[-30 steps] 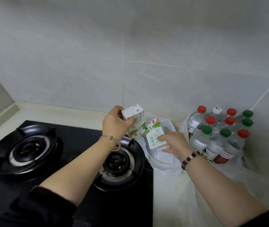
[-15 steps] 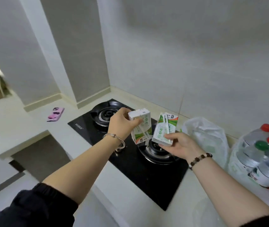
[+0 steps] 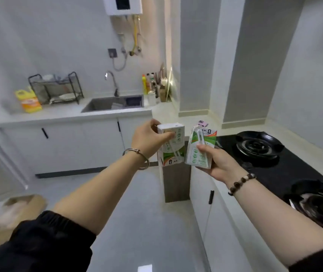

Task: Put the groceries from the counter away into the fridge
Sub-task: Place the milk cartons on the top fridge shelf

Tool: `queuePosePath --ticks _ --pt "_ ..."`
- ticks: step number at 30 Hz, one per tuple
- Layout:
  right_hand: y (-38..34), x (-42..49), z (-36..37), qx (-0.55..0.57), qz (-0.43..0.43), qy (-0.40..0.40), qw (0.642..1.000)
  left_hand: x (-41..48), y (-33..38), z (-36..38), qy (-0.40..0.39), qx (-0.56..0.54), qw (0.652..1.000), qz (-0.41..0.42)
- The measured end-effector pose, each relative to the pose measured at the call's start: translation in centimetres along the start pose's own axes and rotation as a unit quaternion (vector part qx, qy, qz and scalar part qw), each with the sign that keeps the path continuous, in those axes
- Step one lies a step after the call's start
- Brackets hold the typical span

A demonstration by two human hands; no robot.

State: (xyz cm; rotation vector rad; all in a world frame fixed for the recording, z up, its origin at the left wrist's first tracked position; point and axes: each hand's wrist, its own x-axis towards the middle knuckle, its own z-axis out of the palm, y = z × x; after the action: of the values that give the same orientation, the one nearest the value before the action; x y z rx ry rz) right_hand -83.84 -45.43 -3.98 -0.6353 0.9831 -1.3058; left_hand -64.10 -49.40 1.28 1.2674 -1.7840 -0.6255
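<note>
I carry two small white-and-green drink cartons, each with a straw on its side. My left hand (image 3: 150,138) grips the left carton (image 3: 174,152) from its top and side, holding it upright. My right hand (image 3: 218,162) holds the right carton (image 3: 199,152) from below, thumb on its face, tilted slightly. Both cartons hang in the air over the floor, side by side and close together, at the left edge of the stove counter (image 3: 235,193). No fridge is in view.
A black gas hob (image 3: 286,171) with two burners lies on the counter at right. Across the grey floor (image 3: 146,213) stand a sink (image 3: 113,104), dish rack (image 3: 55,88), yellow bottle (image 3: 28,101) and white cabinets. A cardboard box (image 3: 9,214) sits on the floor at lower left.
My view has swung left from the wall, hob and bottle pack toward the sink side of the kitchen. Both hands have lifted their cartons off the bag and carry them along.
</note>
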Motion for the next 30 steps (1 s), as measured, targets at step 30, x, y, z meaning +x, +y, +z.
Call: queuePosePath --ticks 30 --pt "19.8 -7.7 58.0 -0.122 -0.127 -0.459 0.871 -22.0 -11.2 -51.0 0.552 -0.024 0.825 -0.119"
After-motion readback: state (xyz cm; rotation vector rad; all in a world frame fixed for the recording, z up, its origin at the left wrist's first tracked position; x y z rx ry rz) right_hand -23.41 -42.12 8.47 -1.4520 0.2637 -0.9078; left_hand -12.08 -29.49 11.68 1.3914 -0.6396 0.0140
